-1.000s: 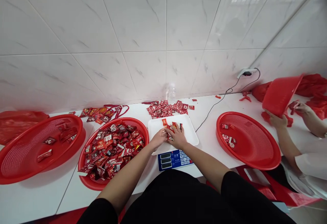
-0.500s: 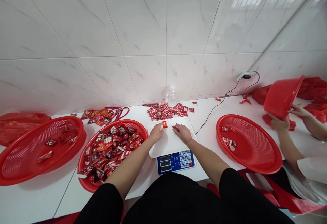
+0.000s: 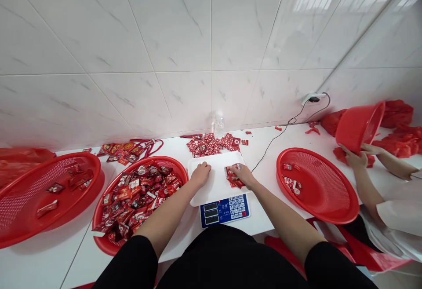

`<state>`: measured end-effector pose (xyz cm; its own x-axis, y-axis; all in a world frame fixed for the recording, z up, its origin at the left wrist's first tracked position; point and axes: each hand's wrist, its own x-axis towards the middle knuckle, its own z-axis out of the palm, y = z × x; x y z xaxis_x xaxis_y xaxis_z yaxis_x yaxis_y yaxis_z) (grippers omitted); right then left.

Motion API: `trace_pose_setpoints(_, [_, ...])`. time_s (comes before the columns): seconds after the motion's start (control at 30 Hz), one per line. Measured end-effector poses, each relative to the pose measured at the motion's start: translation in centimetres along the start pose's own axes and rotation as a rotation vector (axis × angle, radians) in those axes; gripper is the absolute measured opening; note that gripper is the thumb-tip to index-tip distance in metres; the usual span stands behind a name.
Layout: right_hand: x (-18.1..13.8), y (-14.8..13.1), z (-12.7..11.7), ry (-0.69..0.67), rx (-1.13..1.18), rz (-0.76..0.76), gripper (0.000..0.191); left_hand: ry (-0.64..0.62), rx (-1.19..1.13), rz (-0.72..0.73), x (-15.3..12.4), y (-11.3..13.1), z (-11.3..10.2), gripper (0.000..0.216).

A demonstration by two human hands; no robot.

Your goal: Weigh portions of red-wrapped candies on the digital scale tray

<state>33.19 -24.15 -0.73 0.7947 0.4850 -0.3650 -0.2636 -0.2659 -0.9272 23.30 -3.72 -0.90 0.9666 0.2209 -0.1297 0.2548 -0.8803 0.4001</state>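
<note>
A white weighing tray [image 3: 216, 188] sits on a blue-faced scale [image 3: 225, 209] straight ahead of me. My right hand [image 3: 241, 173] is closed round a bunch of red candy packets [image 3: 232, 178] over the tray's right side. My left hand [image 3: 200, 174] rests curled on the tray's left part, and I cannot make out anything in it. To the left of the scale stands a red mesh basket [image 3: 104, 242] heaped with red wrapped candies [image 3: 138, 192].
Another red basket [image 3: 20, 226] at far left holds a few packets; a third [image 3: 325, 194] at right holds a few. Loose packets [image 3: 213, 143] and a clear bottle [image 3: 219, 124] lie by the wall. A cable [image 3: 280, 134] runs to a socket. Another person [image 3: 382, 192] at right tilts a red basket [image 3: 358, 126].
My right hand gathered packets and drew them to the tray's right side. The left hand let go of the single packet it pinched. The person at right kept tilting their basket.
</note>
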Motion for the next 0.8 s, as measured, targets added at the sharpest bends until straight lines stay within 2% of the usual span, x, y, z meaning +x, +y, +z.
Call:
trace_pose_setpoints(0.1, [-1.3, 0.8, 0.5, -0.056, -0.330, -0.134, 0.029, 0.046, -0.142, -0.025, -1.0, -0.1, 0.2, 0.018])
trace_pose_setpoints(0.23, [-2.0, 1.7, 1.6, 0.041, -0.693, -0.155, 0.030, 0.103, -0.378, -0.097, -2.5, 0.5, 0.6, 0.014])
trace_pose_setpoints(0.37, [-1.8, 1.6, 2.3, 0.151, -0.921, -0.251, 0.038, 0.125, -0.653, -0.197, -4.0, 0.9, 0.9, 0.007])
trace_pose_setpoints(0.43, [-1.8, 1.5, 2.4, 0.159, -0.984, -0.286, 0.040, 0.117, -0.780, -0.273, -4.7, 1.0, 1.1, 0.003])
trace_pose_setpoints(0.63, [-2.1, 1.8, 2.7, 0.034, -1.020, -0.362, 0.032, 0.070, -1.276, -0.440, -6.0, 1.3, 1.5, 0.031])
trace_pose_setpoints(0.7, [-1.9, 1.8, 2.6, 0.028, -0.927, -0.336, 0.029, 0.058, -1.386, -0.472, -6.1, 1.4, 1.5, 0.031])
trace_pose_setpoints(0.8, [-1.1, 1.6, 2.4, 0.096, -0.617, -0.205, 0.027, 0.055, -1.482, -0.540, -6.3, 1.7, 1.4, 0.028])
